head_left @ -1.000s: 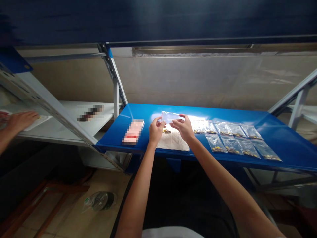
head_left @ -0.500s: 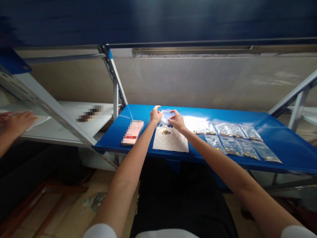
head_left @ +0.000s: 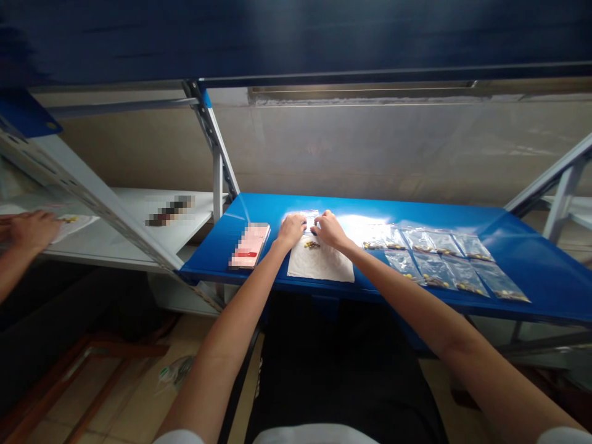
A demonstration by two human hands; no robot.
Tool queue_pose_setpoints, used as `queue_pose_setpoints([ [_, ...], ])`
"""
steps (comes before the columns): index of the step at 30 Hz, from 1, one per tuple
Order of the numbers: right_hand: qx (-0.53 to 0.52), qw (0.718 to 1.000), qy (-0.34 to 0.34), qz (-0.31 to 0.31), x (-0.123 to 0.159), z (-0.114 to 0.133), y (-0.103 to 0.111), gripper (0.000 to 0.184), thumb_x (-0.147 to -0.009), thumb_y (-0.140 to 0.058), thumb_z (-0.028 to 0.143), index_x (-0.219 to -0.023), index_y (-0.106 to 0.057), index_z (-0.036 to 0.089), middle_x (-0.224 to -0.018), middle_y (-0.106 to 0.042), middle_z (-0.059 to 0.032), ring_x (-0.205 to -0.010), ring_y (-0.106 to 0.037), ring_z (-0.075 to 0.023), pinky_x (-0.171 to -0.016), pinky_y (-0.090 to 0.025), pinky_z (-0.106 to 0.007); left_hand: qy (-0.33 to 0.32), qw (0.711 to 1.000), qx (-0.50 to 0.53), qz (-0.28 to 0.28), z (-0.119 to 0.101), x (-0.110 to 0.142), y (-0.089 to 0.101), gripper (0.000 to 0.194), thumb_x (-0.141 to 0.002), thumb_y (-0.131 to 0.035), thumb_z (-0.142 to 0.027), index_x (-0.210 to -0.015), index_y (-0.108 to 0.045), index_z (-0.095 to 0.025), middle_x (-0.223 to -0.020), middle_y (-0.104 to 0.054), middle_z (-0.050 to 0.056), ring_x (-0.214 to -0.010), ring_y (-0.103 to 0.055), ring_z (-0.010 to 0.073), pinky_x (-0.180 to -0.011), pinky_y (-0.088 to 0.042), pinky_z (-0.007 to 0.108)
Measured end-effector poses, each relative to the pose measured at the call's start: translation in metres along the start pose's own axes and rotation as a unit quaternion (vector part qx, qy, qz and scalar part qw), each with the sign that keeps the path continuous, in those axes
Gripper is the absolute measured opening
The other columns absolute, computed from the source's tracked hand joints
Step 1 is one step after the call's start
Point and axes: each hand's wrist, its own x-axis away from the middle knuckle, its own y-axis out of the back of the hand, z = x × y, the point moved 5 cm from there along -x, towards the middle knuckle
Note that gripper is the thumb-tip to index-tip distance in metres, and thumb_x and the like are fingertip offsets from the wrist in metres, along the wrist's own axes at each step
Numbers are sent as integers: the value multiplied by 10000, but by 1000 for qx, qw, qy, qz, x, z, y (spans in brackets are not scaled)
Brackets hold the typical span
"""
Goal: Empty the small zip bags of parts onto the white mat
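A small, flat bag of clear plastic film [head_left: 311, 216] lies on the glossy blue metal counter [head_left: 213, 258], between the fingertips of the left hand [head_left: 292, 228] and the right hand [head_left: 329, 229]; it should be nearly weightless, limp and slippery, best pinched by its side edges. Both hands are half-curled, fingertips at the film, though whether they grip it I cannot tell. No contents show in it. Just nearer than the hands, a small heap of yellow and dark pieces [head_left: 311, 245] rests on a soft, off-white cloth [head_left: 321, 266]. Right of the right hand, clear plastic bags holding similar pieces [head_left: 435, 269] lie in two rows; left of the left hand sits a pink rectangular object with a red mark [head_left: 252, 242].
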Motion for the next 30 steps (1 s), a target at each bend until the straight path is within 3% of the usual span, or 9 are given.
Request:
queue_pose_setpoints([
  [4, 11, 1000, -3, -11, 8, 7, 8, 225, -959, -639, 270, -1126, -731, 151, -1092, -580, -157, -1078, -559, -306, -955, -462, -397, -9, 1000, -16, -2, -5, 6, 4, 139, -824, -715, -99, -890, -794, -191, -979, -762, 124, -999, -691, 252, -970, -516, 348],
  [8, -6, 998, -30, -59, 39, -9, 48, 297, -973, -593, 300, -1212, -700, 160, -1077, -608, -148, -988, -604, -289, -943, -460, -409, -26, 999, -26, -31, -30, 15, 12, 285, -906, -591, -58, -1084, -777, -181, -1156, -715, 140, -1117, -651, 264, -1038, -488, 386],
  [11, 34, 989, -94, -111, 94, -43, 92, 299, -966, -572, 324, -1184, -697, 163, -1039, -657, -156, -1005, -621, -317, -901, -459, -410, -72, 996, -13, -42, -71, 32, 8, 310, -956, -521, -70, -1140, -757, -150, -1145, -691, 160, -1107, -645, 286, -989, -514, 411],
  [15, 129, 947, -270, -120, 183, -91, 129, 227, -909, -605, 327, -1055, -686, 173, -832, -683, -133, -831, -649, -326, -773, -451, -401, -147, 986, 58, 55, -141, 65, -37, 358, -987, -446, -74, -1157, -750, -157, -1075, -699, 122, -945, -682, 237, -898, -555, 365],
  [18, 147, 928, -332, -84, 221, -107, 130, 261, -834, -703, 415, -966, -665, 193, -770, -681, -116, -773, -659, -324, -698, -437, -372, -165, 976, 104, 102, -181, 86, -79, 420, -959, -414, -26, -1185, -740, -163, -1163, -686, 120, -1083, -668, 226, -1007, -520, 333],
  [22, 101, 948, -300, -32, 225, -109, 119, 239, -787, -737, 422, -873, -648, 218, -744, -690, -72, -764, -676, -291, -663, -419, -329, -73, 987, 101, 99, -194, 98, -115, 371, -979, -463, -122, -1274, -686, -157, -1263, -645, 158, -1140, -653, 253, -1032, -504, 341],
  [26, 55, 965, -256, -7, 219, -101, 115, 231, -756, -733, 399, -874, -654, 217, -768, -708, -44, -754, -672, -266, -644, -402, -308, -5, 994, 66, 92, -193, 100, -120, 282, -984, -526, -220, -1203, -697, -170, -1232, -642, 177, -1019, -677, 260, -928, -534, 351],
  [30, 20, 969, -246, 22, 221, -91, 115, 184, -762, -712, 348, -885, -663, 221, -689, -690, -12, -693, -659, -238, -644, -403, -300, 22, 991, 86, 100, -191, 98, -112, 202, -966, -542, -196, -964, -741, -156, -1057, -703, 187, -969, -687, 287, -894, -532, 396],
])
